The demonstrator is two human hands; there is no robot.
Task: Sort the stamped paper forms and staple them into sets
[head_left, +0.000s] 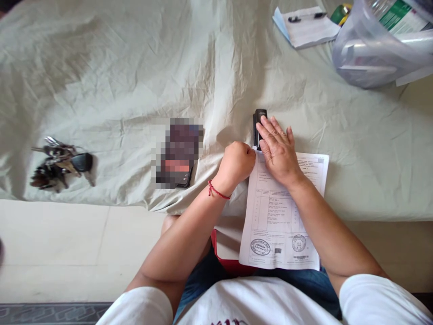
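A black stapler (260,118) lies on the cloth at the top left corner of a printed, stamped paper (284,243). My right hand (279,151) rests flat over the stapler, its fingers stretched out and the palm above the sheet. Curled into a fist, my left hand (237,161) grips the paper at its top left corner, beside the stapler's near end. Whether the paper is a single sheet or a stack, I cannot tell. Its lower part hangs past the cloth's front edge over my lap.
Left of my hands lies a phone (185,178), partly blurred out. A bunch of keys (62,162) sits farther left. At the back right are a notepad (307,34) with a pen (306,17) on it and a translucent plastic bag (361,58) holding a bottle.
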